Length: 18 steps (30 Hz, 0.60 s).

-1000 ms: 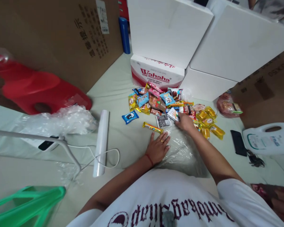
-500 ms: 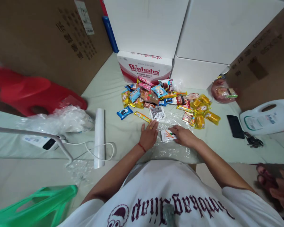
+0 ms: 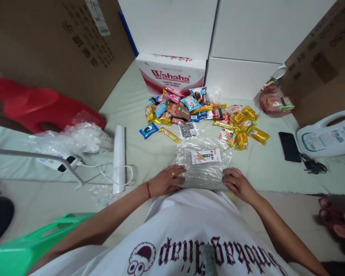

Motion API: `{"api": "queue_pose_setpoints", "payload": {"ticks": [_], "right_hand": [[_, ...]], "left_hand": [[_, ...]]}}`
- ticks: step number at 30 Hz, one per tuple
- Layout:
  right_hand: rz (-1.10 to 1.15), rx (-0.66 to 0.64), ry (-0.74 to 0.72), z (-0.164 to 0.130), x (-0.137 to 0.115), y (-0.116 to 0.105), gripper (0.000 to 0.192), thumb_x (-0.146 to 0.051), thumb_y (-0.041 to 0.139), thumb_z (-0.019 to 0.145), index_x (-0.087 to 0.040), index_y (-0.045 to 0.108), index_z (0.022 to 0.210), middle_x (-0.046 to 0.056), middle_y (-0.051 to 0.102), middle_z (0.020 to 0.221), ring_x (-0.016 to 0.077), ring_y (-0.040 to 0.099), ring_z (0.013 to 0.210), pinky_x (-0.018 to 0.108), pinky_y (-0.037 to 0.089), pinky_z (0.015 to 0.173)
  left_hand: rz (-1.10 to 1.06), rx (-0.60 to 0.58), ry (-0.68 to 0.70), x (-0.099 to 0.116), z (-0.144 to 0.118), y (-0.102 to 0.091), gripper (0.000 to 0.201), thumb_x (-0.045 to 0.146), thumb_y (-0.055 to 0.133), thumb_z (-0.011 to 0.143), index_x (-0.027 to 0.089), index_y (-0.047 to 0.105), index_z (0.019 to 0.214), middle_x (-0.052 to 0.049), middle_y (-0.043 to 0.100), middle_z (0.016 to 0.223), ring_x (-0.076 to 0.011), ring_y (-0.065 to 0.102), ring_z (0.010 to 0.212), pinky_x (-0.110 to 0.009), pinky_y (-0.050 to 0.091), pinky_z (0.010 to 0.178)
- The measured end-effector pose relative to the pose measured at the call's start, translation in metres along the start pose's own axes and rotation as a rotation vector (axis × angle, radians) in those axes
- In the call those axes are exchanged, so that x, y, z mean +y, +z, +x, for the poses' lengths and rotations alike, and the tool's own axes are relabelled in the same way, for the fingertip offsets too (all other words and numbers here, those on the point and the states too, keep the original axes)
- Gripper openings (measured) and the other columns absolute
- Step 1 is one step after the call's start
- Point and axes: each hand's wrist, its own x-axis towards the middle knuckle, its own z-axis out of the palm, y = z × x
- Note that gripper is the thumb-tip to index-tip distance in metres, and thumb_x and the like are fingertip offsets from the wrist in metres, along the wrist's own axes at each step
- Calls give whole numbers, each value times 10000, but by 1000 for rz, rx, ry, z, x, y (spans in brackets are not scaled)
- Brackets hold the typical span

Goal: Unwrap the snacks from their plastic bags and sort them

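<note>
A sheet of clear plastic film (image 3: 186, 153) lies wrinkled on the cloth in front of me. On top of it rests a white snack packet (image 3: 206, 156) with a picture of orange sticks, untouched by either hand. My left hand (image 3: 165, 181) is at the film's near left edge, its fingers bent and closed on the film. At the opposite edge, my right hand (image 3: 239, 183) has curled fingers pinching the near right corner. A dark-printed clear packet (image 3: 188, 130) sits just beyond the film, close to a yellow stick packet (image 3: 169, 135) and a blue packet (image 3: 148, 130).
A heap of wrapped snacks (image 3: 176, 109) lies before a Wahaba-printed box (image 3: 172, 74), with yellow-wrapped cakes (image 3: 242, 140) to its right. A film roll (image 3: 119, 159) and cable stand left; a phone (image 3: 289, 147), keys (image 3: 313, 165) and white jug (image 3: 327, 134) are right.
Both hands have left the snack packet and drawn back toward me, spreading apart to the film's two near sides. The packet now lies flat and uncovered on the film.
</note>
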Motion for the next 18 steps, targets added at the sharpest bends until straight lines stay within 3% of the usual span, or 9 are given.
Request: {"api": "queue_pose_setpoints", "payload": {"ticks": [4, 9, 13, 16, 18], "right_hand": [[111, -90, 16, 19, 4, -16, 309, -350, 460, 1066, -210, 695, 923, 110, 699, 1039, 233, 622, 988, 397, 504, 906], [190, -181, 126, 63, 13, -63, 341, -433, 451, 1054, -194, 657, 925, 47, 690, 876, 178, 619, 796, 282, 468, 743], [22, -220, 169, 112, 30, -81, 264, -333, 463, 1024, -179, 666, 955, 53, 705, 883, 181, 629, 798, 269, 447, 748], [-338, -284, 267, 146, 33, -82, 185, -232, 520, 969, -166, 689, 933, 111, 711, 972, 224, 637, 873, 300, 439, 775], [-512, -248, 313, 166, 29, -81, 186, -237, 536, 970, -158, 704, 973, 154, 704, 1043, 267, 626, 962, 328, 441, 804]], "left_hand": [[-180, 49, -79, -2, 10, -10, 255, 307, 459, 1055, 217, 696, 1067, -125, 708, 1312, -245, 584, 1362, -425, 458, 1156], [-334, 101, -447, -10, 35, -37, 292, 358, 388, 1060, 206, 636, 1032, -45, 755, 985, -169, 706, 906, -287, 543, 851], [-154, 194, -682, -35, 70, -50, 212, 304, 456, 985, 202, 634, 933, -22, 689, 844, -184, 634, 779, -296, 503, 755], [114, 282, -834, -53, 91, -50, 75, 227, 585, 876, 192, 651, 869, -78, 662, 913, -239, 609, 899, -356, 503, 844], [259, 426, -869, -55, 95, -51, 66, 205, 629, 852, 181, 671, 898, -104, 639, 954, -267, 578, 976, -398, 497, 910]]}}
